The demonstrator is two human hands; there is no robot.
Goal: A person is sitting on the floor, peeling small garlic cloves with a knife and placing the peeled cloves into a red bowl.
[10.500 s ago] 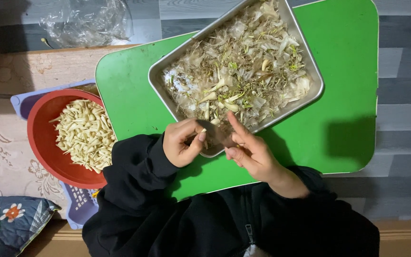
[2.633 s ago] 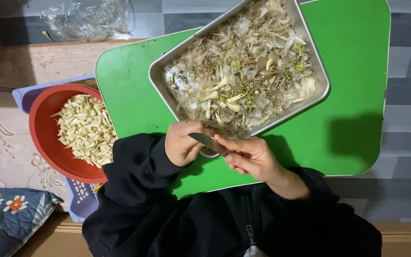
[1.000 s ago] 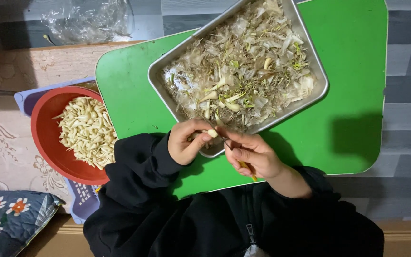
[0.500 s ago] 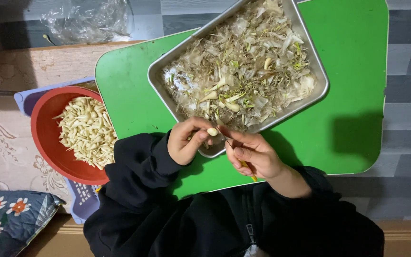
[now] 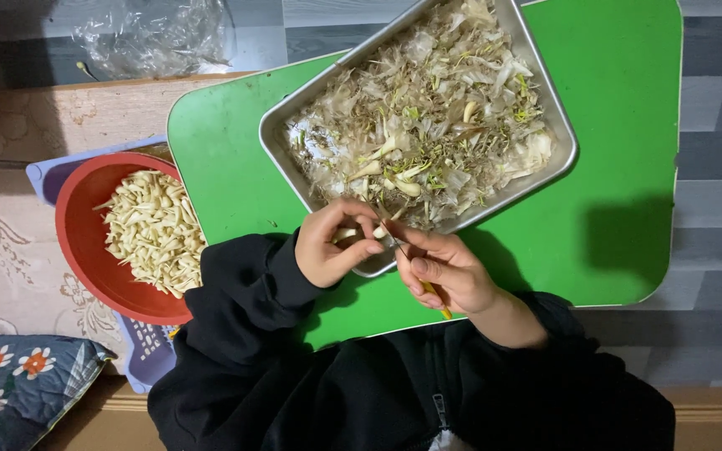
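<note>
Peeling garlic over a metal tray on a green table

The left hand [image 5: 333, 244] pinches a pale garlic clove [image 5: 346, 235] while the right hand [image 5: 444, 269] holds a small knife [image 5: 415, 271] with a yellow handle against it, both at the near edge of the metal tray [image 5: 282, 154] heaped with skins and stalks. The tray sits on a green table [image 5: 620, 167]. To the left, a red bowl [image 5: 85, 250] holds peeled cloves [image 5: 154, 230]; a clear plastic bag [image 5: 152, 35] lies far left.

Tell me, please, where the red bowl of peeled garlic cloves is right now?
In the head view, the red bowl sits at the left, on a purple tray beside the green table, just left of the person's left sleeve.
</note>
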